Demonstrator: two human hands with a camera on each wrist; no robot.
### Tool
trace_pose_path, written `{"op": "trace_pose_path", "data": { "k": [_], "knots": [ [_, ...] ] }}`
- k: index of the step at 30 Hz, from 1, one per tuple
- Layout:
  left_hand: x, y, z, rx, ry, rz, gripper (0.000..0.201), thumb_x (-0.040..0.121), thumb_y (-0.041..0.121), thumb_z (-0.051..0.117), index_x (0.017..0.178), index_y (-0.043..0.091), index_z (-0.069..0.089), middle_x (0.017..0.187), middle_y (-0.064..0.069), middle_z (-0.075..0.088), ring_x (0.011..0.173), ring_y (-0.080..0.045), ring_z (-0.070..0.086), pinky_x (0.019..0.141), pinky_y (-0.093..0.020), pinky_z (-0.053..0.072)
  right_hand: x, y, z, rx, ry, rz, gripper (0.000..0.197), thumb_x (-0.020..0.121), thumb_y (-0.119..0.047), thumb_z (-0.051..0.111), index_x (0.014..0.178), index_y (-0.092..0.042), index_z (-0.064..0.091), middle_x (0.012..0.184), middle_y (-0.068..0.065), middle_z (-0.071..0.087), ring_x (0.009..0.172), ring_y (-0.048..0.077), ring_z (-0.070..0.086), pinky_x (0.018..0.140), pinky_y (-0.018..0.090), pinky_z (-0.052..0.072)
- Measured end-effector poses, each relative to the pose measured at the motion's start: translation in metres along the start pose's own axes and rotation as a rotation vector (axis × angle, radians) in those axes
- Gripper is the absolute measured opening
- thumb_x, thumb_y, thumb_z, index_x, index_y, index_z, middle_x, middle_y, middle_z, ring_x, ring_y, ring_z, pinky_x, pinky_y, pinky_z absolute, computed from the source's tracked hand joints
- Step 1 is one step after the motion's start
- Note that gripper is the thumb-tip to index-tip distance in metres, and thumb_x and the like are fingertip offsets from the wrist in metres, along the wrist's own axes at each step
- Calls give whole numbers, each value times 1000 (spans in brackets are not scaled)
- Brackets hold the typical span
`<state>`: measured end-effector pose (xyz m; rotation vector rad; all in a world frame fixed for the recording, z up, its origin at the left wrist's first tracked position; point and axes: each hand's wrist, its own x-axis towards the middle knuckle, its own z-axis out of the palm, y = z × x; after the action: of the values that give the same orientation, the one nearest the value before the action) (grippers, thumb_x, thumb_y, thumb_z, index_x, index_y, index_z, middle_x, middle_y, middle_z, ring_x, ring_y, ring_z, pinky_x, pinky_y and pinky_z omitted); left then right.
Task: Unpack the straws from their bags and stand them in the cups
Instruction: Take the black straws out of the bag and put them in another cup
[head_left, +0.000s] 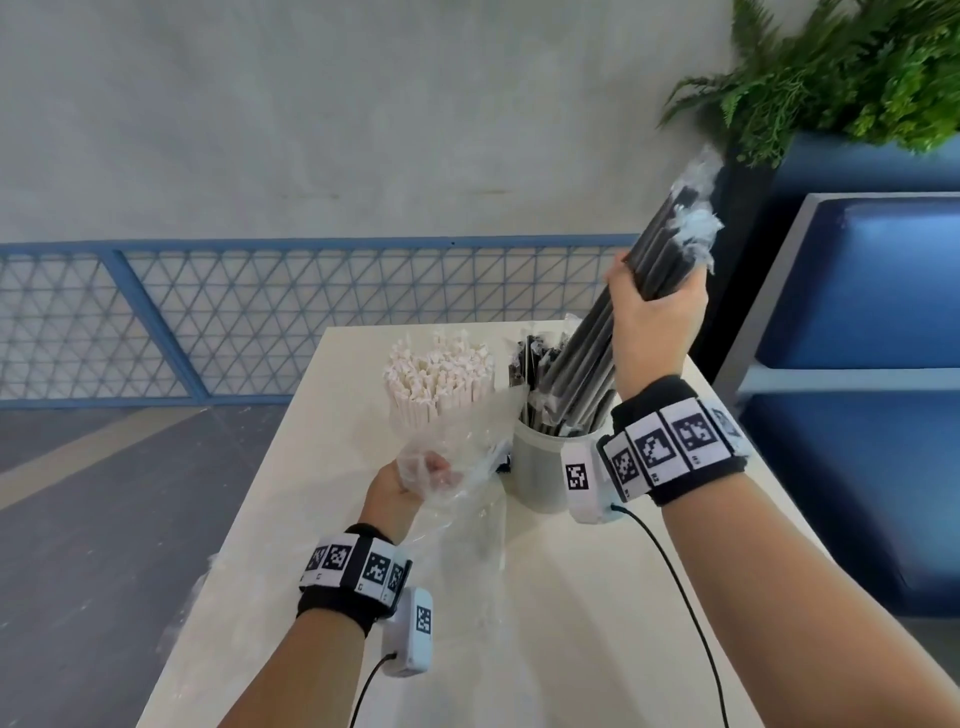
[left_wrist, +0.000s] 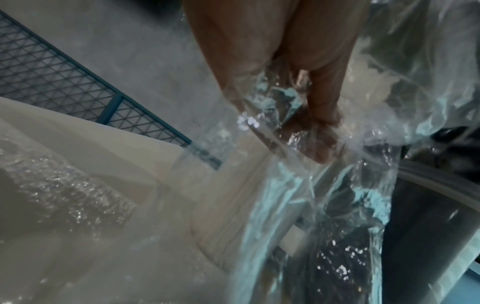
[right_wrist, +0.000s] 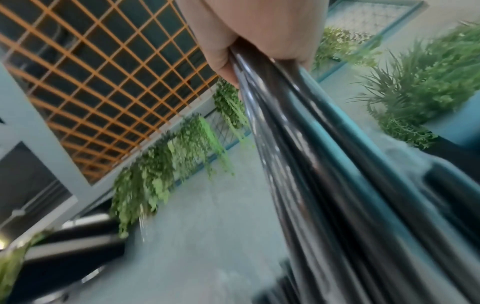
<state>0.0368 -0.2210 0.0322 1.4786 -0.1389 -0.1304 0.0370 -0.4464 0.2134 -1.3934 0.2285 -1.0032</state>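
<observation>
My right hand (head_left: 655, 306) grips a bundle of long black straws (head_left: 597, 338), each in a clear wrapper, tilted up to the right; their lower ends stand in a grey cup (head_left: 537, 467) among other black straws. In the right wrist view the black straws (right_wrist: 324, 164) run from my right hand (right_wrist: 259, 47) toward the lower right. My left hand (head_left: 415, 480) grips a crumpled clear plastic bag (head_left: 467, 436) left of the cup. The left wrist view shows my fingers (left_wrist: 322, 107) curled into the clear plastic bag (left_wrist: 298, 195). White paper-wrapped straws (head_left: 439, 374) stand bunched behind the bag; their cup is hidden.
The cream table (head_left: 545, 623) has more clear plastic film (head_left: 467, 561) lying near its left edge. A blue mesh railing (head_left: 260, 322) runs behind it. A blue bench (head_left: 872, 332) and a fern planter (head_left: 841, 78) stand close on the right.
</observation>
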Motion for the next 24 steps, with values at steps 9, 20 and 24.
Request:
{"op": "trace_pose_path", "data": {
  "k": [9, 20, 24],
  "knots": [
    [-1, 13, 7, -37, -32, 104, 31, 51, 35, 69, 70, 11, 63, 66, 8, 67, 72, -13, 62, 76, -27, 49, -46, 63, -1, -317, -280, 208, 27, 82, -20, 70, 103, -7, 60, 89, -2, 59, 84, 13, 56, 72, 17, 46],
    [-3, 30, 10, 12, 21, 199, 10, 66, 12, 64, 74, 8, 60, 74, -2, 61, 69, -2, 61, 69, -13, 48, -51, 76, -7, -431, -340, 239, 52, 78, -19, 73, 123, -12, 48, 116, 9, 63, 108, 24, 59, 95, 31, 46],
    [-3, 28, 9, 11, 52, 191, 6, 70, 8, 63, 75, 9, 61, 73, 2, 63, 72, -5, 61, 72, -17, 48, -44, 61, -2, -284, -319, -26, 71, 79, -14, 72, 137, -26, 32, 137, -3, 47, 121, 9, 47, 101, 21, 37]
  ]
}}
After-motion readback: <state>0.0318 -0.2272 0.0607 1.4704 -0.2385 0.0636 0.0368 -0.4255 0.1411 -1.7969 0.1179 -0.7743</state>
